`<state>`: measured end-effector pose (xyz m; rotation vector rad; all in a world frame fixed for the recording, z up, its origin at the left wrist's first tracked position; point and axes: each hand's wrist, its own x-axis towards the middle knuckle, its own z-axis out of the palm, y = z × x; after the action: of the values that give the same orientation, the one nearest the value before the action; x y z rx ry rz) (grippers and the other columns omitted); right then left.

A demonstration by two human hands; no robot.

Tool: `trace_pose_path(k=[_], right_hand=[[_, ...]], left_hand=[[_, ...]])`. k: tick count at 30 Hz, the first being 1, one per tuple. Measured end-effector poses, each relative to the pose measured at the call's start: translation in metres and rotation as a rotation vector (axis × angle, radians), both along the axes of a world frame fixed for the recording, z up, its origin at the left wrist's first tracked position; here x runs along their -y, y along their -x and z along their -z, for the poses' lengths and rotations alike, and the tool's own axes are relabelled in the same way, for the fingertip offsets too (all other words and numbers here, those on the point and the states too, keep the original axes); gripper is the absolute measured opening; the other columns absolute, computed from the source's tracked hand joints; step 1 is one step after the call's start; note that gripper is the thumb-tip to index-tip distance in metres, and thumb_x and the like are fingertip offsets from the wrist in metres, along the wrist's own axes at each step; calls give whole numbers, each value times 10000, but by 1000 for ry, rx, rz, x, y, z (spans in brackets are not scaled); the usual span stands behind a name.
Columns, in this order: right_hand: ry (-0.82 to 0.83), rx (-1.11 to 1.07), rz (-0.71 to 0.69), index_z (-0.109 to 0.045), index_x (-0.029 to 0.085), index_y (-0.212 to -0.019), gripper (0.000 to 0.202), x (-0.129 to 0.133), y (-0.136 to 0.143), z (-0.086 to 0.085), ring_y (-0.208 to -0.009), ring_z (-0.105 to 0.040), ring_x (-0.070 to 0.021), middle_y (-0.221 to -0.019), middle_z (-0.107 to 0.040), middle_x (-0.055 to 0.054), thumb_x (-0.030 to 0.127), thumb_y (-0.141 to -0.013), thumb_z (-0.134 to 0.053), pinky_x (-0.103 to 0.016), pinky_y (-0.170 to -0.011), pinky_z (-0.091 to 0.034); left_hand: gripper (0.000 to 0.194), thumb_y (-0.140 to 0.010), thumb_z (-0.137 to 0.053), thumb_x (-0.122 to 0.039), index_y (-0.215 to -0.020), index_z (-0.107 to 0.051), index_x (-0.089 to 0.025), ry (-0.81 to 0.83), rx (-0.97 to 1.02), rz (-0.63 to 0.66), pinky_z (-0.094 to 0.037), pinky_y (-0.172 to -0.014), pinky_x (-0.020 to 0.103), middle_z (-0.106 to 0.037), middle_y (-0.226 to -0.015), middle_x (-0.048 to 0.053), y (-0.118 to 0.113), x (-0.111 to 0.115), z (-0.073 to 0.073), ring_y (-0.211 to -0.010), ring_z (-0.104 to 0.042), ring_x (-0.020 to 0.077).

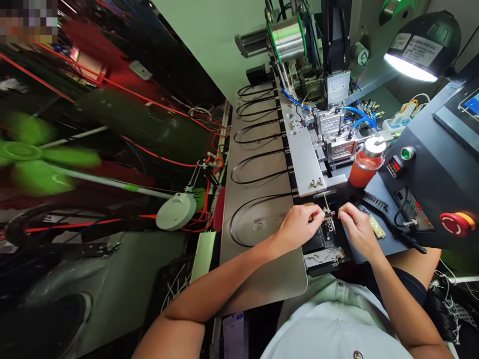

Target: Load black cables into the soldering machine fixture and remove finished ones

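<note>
My left hand (300, 224) is closed at the left side of a small metal fixture (328, 224), its fingers pinched on something too small to make out. To the right of that fixture is my right hand (355, 224), closed, with thumb and forefinger together; whatever it holds is hidden. Thin wire ends show between the two hands. Several black cable loops (258, 172) lie in a row on the flat metal plate (269, 284), and the nearest loop passes by my left hand. A silver cover plate (305, 162) sits just beyond the hands.
Right of the fixture are a jar of red liquid (362, 169), a black brush (392, 217) and a small bag (376, 227). A lit lamp (422, 47) hangs above. A red emergency button (454, 224) is at the right. A wire spool (288, 39) tops the machine.
</note>
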<state>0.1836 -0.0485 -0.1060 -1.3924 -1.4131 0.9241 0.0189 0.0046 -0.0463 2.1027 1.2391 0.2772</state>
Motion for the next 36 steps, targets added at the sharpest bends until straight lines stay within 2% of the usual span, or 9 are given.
trace_pose_path(k=[4,8,11,16,25,32,36], right_hand=[[-64,37,56,-534,189,-743,188,-1,6,-5,-598,-460,-108,-680,-511,22,251,-894,-441,-233,-558,-359],[-129,94,81,-628,191,-908,185,9,12,-5,-617,-503,-120,-760,-581,-19,222,-902,-446,-248,-564,-399],[-190,127,114,-644,200,-1009,230,16,18,-5,-609,-513,-125,-756,-592,-28,201,-914,-434,-258,-563,-426],[-268,285,146,-627,197,-1123,290,21,24,-6,-718,-594,-163,-833,-634,-67,169,-911,-431,-295,-656,-481],[-244,400,88,-606,175,-1161,311,21,23,-5,-704,-586,-159,-815,-629,-69,162,-914,-416,-288,-659,-476],[-220,287,38,-642,192,-1093,277,16,13,-7,-709,-595,-154,-819,-633,-60,178,-919,-428,-277,-649,-473],[-240,264,73,-638,191,-1100,275,15,10,-9,-713,-606,-154,-822,-637,-59,178,-919,-432,-274,-631,-478]], left_hand=[[241,-859,-437,-198,-684,-599,-164,-4,20,4,-344,-588,220,-605,-663,-9,2,0,0,-606,-512,110],[240,-863,-437,-221,-701,-605,-167,-5,40,7,-363,-598,223,-601,-659,-9,4,1,-1,-618,-516,116],[244,-865,-445,-251,-708,-614,-171,-7,41,-6,-376,-612,228,-603,-651,-5,4,2,0,-632,-524,122],[244,-869,-461,-265,-699,-610,-172,-38,16,-28,-378,-615,227,-624,-686,5,4,3,2,-640,-533,121],[252,-871,-464,-261,-679,-596,-163,-39,-37,-38,-349,-587,222,-597,-635,-5,4,1,4,-588,-506,109],[269,-863,-450,-234,-634,-569,-159,-25,-6,-35,-341,-579,217,-577,-615,-14,2,0,4,-573,-488,100],[279,-869,-444,-238,-637,-575,-156,-25,-5,-29,-336,-572,212,-572,-615,-17,1,0,2,-570,-476,96]])
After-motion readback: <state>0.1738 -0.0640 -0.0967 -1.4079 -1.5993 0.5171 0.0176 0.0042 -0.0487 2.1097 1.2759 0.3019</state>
